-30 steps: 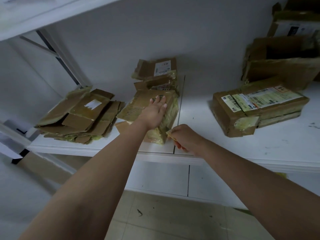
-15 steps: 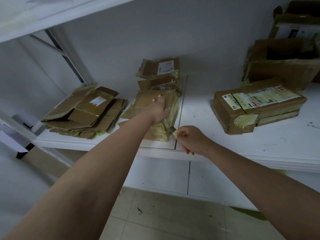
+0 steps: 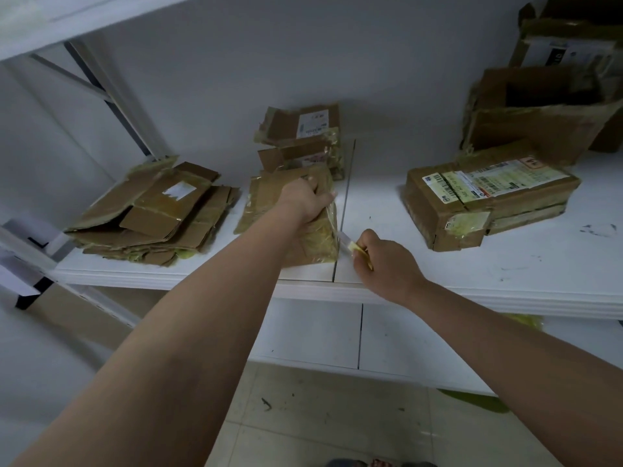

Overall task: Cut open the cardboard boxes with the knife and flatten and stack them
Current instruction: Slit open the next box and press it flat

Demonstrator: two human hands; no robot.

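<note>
on shelf, left to right: stack of flattened boxes; centre box near front edge, under left hand; sealed box at right. behind centre box, against wall: two smaller boxes. behind sealed box: opened boxes. right of centre box, touching its side: knife in right hand.

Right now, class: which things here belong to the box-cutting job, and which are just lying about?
Part of the job:
knife in the right hand
taped box under the left hand
flattened stack
labelled box
open boxes

Lying about:
yellow scrap on the floor
white shelf
</note>
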